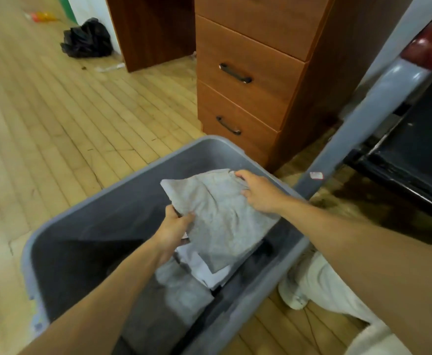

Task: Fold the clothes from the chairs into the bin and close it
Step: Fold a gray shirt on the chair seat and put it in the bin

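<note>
Here we are holding a folded grey garment (222,219) just above the open grey bin (94,226), within its rim. Our left hand (175,225) is pinching the garment's near-left edge, thumb on top, and our right hand (258,190) is gripping its far corner with curled fingers. Beneath it, a white garment (202,267) and another grey folded piece (184,295) are lying in the bin. The bin is standing on the wooden floor (56,111), near a brown drawer cabinet (248,80). A grey lid (363,111) is leaning upright beside the bin's right side. A black plastic bag (86,39) is lying well apart.
</note>
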`<state>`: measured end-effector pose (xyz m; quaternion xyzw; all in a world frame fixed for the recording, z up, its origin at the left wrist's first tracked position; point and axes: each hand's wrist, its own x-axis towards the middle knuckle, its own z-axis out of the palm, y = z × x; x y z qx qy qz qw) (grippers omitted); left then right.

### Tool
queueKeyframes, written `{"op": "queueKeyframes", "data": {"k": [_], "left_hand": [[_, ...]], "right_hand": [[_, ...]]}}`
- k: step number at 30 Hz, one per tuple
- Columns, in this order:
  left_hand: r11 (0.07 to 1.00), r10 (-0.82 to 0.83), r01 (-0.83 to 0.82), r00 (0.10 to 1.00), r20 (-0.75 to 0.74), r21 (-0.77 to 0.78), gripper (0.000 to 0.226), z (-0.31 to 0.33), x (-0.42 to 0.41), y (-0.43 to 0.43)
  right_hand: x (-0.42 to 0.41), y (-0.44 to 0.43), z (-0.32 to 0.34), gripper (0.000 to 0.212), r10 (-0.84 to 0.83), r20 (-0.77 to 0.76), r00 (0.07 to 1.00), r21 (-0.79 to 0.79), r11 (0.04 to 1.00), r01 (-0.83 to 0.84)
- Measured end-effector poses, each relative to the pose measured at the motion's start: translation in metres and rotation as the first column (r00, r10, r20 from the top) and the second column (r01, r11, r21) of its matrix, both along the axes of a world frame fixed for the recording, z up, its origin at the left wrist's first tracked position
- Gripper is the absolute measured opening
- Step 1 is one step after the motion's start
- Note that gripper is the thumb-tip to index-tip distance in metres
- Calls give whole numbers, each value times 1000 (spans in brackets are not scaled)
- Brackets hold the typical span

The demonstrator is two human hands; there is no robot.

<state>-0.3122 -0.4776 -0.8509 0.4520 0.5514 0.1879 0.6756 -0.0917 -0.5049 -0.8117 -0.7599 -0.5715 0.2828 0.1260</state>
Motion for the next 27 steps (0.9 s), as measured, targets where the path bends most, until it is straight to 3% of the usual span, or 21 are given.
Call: {"op": "queueKeyframes", "data": {"k": [3,6,13,18,22,27], "left_hand": [[977,-163,131,966,-199,-166,56,-23,-4,-5],[970,-222,178,928,-300,-168,64,-31,3,-5],[916,-370,393,905,-211,78,24,21,71,-3],[834,-447,469,883,-141,292,16,93,132,-18],[718,-531,545,831,-166,433,18,153,188,-44],[540,-632,597,753,-182,594,18,200,276,-89]], "right_hand": [[5,-4,-24,47,-76,22,997,-117,990,78],[12,-13,-25,40,-27,74,997,-183,982,40],[44,-41,44,29,54,169,984,-132,991,-32],[84,-78,117,21,64,319,945,-137,990,-21],[137,-132,162,15,-94,401,911,-76,988,135],[205,-226,190,20,-382,354,853,10,914,405]]}}
